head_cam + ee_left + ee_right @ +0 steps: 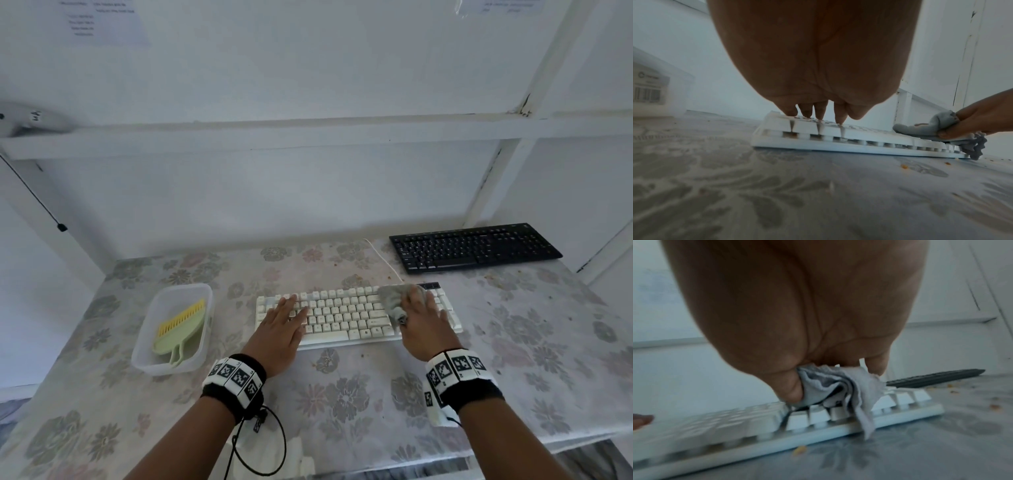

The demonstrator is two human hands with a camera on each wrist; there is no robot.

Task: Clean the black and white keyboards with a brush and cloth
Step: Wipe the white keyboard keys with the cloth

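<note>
The white keyboard (346,313) lies in the middle of the floral table. My left hand (284,322) rests on its left keys with straight fingers (818,112) pressing down. My right hand (423,317) holds a crumpled grey cloth (394,299) against the keyboard's right part, thumb and fingers curled round the cloth (840,386). The black keyboard (474,246) sits at the back right, untouched. The green and yellow brush (181,329) lies in a clear plastic tub (144,356) to the left.
A white cable (383,257) runs from the white keyboard toward the back wall. Crumbs (489,277) are scattered on the tablecloth near the black keyboard and in front of the white one (799,450). A white shelf frame (308,137) stands behind the table.
</note>
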